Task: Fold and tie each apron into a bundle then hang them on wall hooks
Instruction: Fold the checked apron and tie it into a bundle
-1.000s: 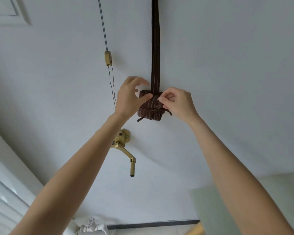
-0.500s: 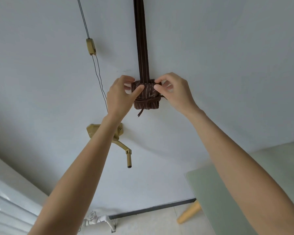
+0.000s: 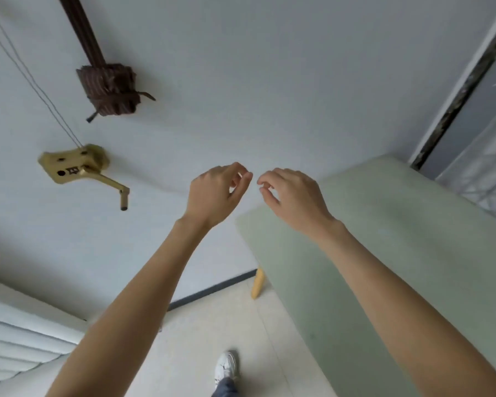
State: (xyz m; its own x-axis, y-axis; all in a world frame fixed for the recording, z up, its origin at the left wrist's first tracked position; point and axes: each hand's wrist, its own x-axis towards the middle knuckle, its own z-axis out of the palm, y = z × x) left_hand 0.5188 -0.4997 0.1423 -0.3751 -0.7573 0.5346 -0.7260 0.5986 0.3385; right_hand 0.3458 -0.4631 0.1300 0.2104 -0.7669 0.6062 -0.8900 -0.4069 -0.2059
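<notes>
Brown striped apron bundle (image 3: pixel 109 90) upper left, strap cut off by top edge, hook unseen. My left hand (image 3: pixel 216 193) and right hand (image 3: pixel 294 196) mid-frame, fingers loosely curled, holding nothing.

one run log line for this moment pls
apron bundle: tied, hanging by strap on wall | left hand: empty, off bundle | right hand: empty, off bundle | table: nothing visible on it

The apron bundle (image 3: pixel 109 88) is dark brown with thin pale stripes, rolled into a compact wad and cinched round its lower half by a tie whose two loose ends stick out. It hangs against the white wall from its strap (image 3: pixel 79 27), which runs up out of view.
</notes>
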